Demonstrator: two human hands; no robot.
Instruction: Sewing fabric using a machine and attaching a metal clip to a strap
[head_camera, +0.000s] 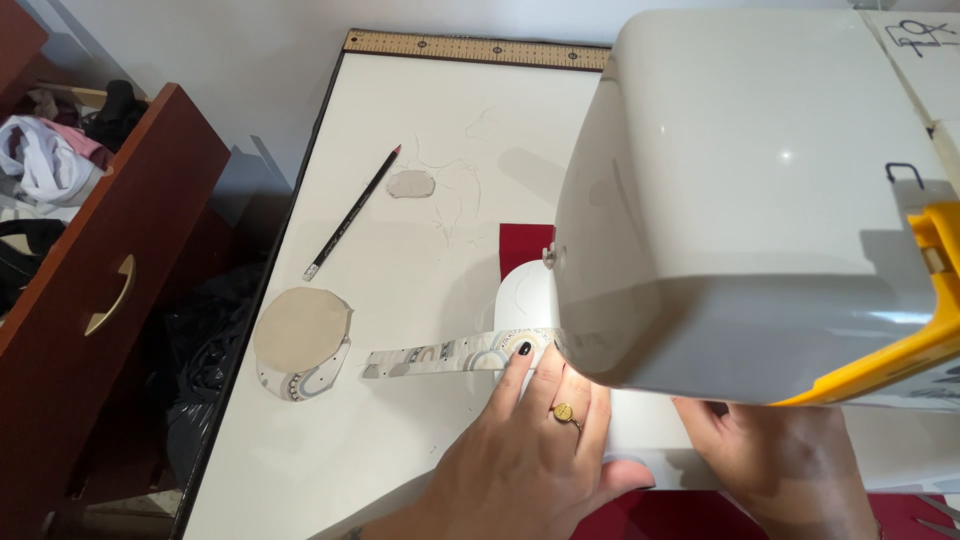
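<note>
In the head view we are looking down over a white table (420, 420) with a pale grey sewing machine (750, 200) filling the right side, a yellow panel (935, 300) showing at its right end. We are resting our left hand (530, 450) flat on the table, fingers spread and pressing down on a narrow patterned fabric strip (445, 357). The fingertip with dark polish is sitting on the strip's right end, just where it is running under the front of the machine; a gold ring (563, 412) is showing on another finger. The hand is open, not gripping anything, only holding the strip down. The strip is lying flat and stretching leftward from the machine, its free end pointing toward a round fabric piece (300, 340) with a plain beige top and a patterned edge peeking out below.

We are keeping our right hand (790, 460) below the machine body, near its front edge; its fingers are hidden under the housing, so we cannot tell whether they are closed on anything.

Further up the table a pencil (352, 213) is lying at a slant, and just right of it a small grey oval scrap (410, 184). A wooden ruler (475, 48) is lining the table's far edge. A red piece (524, 250) is showing beside the machine. To the left, a brown drawer (100, 290) is standing open with clothes (45, 160) inside.
</note>
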